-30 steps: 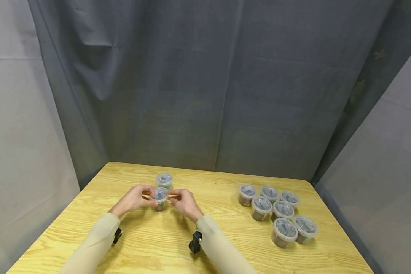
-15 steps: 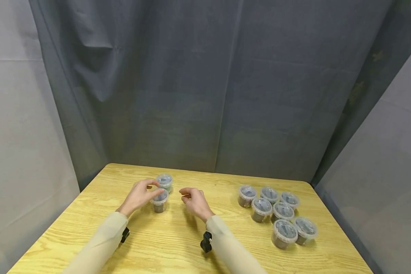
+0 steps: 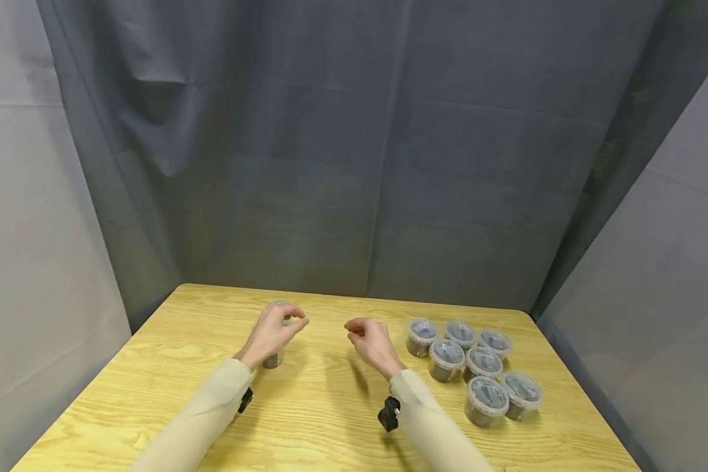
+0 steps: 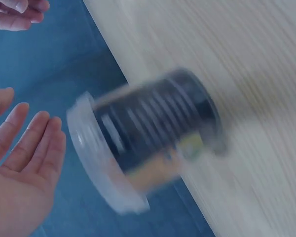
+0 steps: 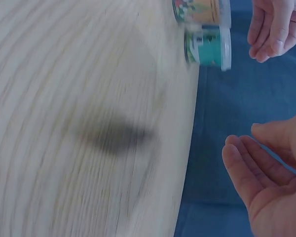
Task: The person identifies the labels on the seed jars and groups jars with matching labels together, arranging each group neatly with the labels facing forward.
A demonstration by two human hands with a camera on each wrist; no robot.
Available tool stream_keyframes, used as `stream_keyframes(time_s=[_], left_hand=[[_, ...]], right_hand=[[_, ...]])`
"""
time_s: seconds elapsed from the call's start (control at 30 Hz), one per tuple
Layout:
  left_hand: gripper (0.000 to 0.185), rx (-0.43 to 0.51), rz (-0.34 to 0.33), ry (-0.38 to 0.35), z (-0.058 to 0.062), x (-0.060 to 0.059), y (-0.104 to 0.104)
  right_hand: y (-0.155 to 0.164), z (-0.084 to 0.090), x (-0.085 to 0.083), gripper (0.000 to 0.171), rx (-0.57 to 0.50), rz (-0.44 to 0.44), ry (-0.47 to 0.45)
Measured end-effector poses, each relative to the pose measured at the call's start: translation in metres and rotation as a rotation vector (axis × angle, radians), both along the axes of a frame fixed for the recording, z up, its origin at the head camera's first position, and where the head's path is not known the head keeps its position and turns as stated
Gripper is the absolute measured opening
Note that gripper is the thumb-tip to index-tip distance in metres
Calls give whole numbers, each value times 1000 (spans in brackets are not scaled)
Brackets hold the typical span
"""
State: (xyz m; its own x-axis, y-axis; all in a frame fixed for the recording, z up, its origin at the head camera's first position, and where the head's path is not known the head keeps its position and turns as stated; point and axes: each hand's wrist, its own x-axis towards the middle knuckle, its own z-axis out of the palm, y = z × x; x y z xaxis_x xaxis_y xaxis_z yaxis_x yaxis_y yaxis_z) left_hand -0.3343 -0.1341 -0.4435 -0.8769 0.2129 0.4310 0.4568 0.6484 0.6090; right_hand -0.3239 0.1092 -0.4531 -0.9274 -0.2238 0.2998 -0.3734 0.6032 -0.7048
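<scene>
Plastic-lidded, the orange-and-black tub (image 4: 155, 136) and the green tub (image 5: 205, 48) stand on the table (image 3: 309, 419) near my left hand (image 3: 271, 333), seven similar tubs (image 3: 483, 361) right of my right hand (image 3: 375, 342); I record both hands released.

Near tub (image 4: 153, 133) blurred; far tub (image 3: 280, 303) mostly hidden in head view.
</scene>
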Motion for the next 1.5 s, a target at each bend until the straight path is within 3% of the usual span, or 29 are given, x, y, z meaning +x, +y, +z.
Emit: stream_keyframes(time_s=[0.43, 0.67, 0.9, 1.27, 1.5], left_hand=[[8, -37, -83, -12, -11, -6, 53], [10, -59, -139, -23, -19, -9, 80], [10, -86, -185, -33, -24, -16, 100], [16, -59, -198, -63, -37, -20, 135], [23, -45, -257, -100, -36, -17, 162]], right_hand=[[35, 0, 5, 21, 33, -86, 20], [51, 2, 7, 23, 133, -148, 108], [73, 11, 3, 24, 158, -251, 145], [111, 24, -2, 53, 248, -309, -1], [129, 26, -4, 47, 277, -284, -84]])
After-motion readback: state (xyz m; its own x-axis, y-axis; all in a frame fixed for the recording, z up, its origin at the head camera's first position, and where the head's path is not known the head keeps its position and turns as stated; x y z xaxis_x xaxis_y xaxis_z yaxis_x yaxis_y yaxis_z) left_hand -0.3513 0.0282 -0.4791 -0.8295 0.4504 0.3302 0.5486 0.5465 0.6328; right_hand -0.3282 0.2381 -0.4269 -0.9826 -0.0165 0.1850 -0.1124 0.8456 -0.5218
